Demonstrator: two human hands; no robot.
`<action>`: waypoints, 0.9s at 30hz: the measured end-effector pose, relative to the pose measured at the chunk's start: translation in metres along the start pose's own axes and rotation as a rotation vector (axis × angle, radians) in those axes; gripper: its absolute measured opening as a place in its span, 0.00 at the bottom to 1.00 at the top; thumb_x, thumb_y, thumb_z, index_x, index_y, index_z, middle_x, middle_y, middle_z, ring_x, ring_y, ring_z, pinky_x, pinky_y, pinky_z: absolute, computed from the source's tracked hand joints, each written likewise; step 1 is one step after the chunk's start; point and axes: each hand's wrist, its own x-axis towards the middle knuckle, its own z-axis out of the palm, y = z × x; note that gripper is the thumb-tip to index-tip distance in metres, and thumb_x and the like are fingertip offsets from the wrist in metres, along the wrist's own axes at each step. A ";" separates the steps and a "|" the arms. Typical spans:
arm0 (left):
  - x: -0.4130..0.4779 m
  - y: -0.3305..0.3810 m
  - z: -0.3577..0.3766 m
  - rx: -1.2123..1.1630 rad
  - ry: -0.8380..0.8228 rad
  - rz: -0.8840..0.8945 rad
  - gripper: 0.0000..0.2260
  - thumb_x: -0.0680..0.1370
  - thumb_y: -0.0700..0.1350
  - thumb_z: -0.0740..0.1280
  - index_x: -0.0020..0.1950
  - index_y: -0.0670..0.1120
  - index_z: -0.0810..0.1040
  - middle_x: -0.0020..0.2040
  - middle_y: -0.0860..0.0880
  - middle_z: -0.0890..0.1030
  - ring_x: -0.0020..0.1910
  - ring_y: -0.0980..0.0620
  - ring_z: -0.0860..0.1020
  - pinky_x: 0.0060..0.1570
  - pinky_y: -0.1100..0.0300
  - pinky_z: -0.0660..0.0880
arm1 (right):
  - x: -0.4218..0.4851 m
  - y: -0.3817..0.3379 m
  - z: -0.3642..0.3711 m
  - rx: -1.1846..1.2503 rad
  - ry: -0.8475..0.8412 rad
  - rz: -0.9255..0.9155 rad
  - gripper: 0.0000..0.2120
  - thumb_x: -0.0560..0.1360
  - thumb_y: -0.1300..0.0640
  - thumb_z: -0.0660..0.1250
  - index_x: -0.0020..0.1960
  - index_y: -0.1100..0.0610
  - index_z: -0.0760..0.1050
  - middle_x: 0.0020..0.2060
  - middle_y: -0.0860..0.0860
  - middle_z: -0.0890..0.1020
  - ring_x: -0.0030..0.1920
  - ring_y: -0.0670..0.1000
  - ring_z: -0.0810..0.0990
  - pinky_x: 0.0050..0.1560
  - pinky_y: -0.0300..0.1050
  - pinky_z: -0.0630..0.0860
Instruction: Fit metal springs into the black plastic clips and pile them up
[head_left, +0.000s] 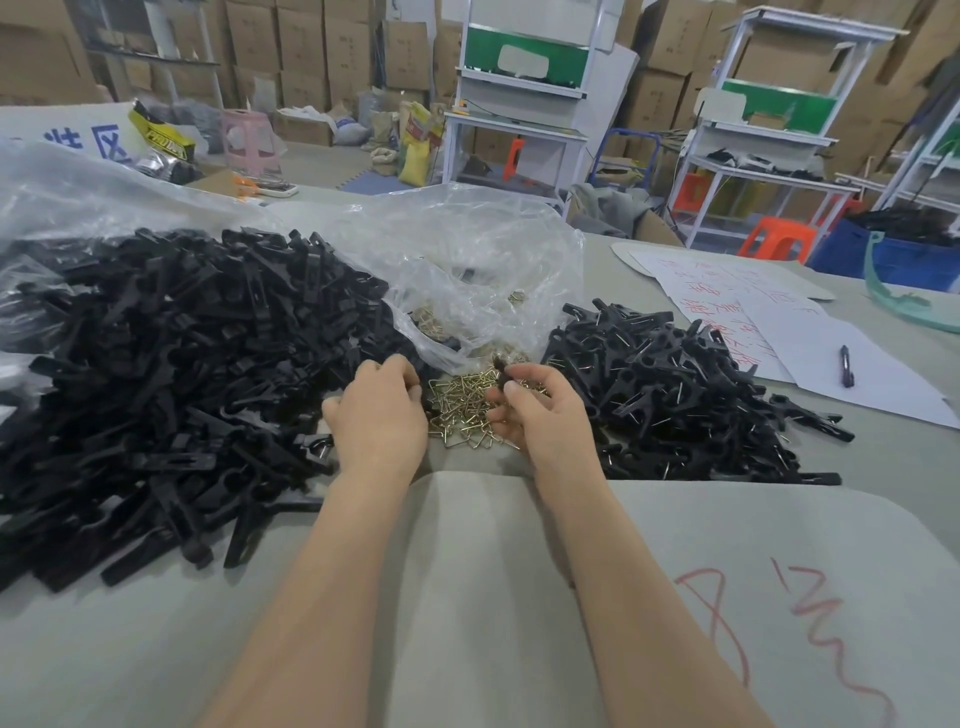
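Observation:
A big heap of black plastic clip halves (171, 374) covers the left of the table. A smaller pile of assembled clips with springs (691, 395) lies at the right. Brass-coloured metal springs (462, 410) spill from a clear plastic bag (467, 260) between the two. My left hand (376, 410) hovers at the edge of the big heap with its fingers curled; what they hold is hidden. My right hand (535, 410) pinches a small black clip piece (501, 375) over the springs.
White sheets with red writing (779, 332) and a black pen (847, 366) lie at the right. A grey cardboard sheet (675, 597) with red marks covers the near table. Shelving racks, stools and stacked cartons stand behind the table.

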 end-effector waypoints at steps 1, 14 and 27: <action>0.000 0.002 -0.001 -0.158 0.007 0.017 0.03 0.79 0.44 0.64 0.51 0.49 0.76 0.50 0.49 0.78 0.48 0.49 0.75 0.54 0.53 0.68 | 0.000 0.000 0.000 -0.001 -0.001 -0.024 0.09 0.78 0.67 0.62 0.51 0.54 0.73 0.40 0.53 0.83 0.31 0.44 0.79 0.35 0.36 0.77; -0.005 0.017 -0.001 -0.899 -0.267 -0.030 0.14 0.75 0.35 0.69 0.58 0.46 0.77 0.43 0.52 0.80 0.40 0.60 0.78 0.39 0.75 0.72 | -0.002 0.002 0.003 -0.087 -0.073 -0.186 0.14 0.76 0.71 0.63 0.49 0.52 0.76 0.47 0.49 0.83 0.50 0.49 0.82 0.53 0.41 0.79; -0.005 0.019 0.005 -0.988 -0.282 -0.086 0.07 0.76 0.38 0.69 0.54 0.45 0.80 0.41 0.49 0.82 0.40 0.54 0.78 0.50 0.58 0.75 | -0.002 0.000 0.004 -0.063 -0.020 -0.193 0.15 0.77 0.69 0.64 0.46 0.49 0.79 0.41 0.46 0.85 0.43 0.42 0.83 0.44 0.35 0.79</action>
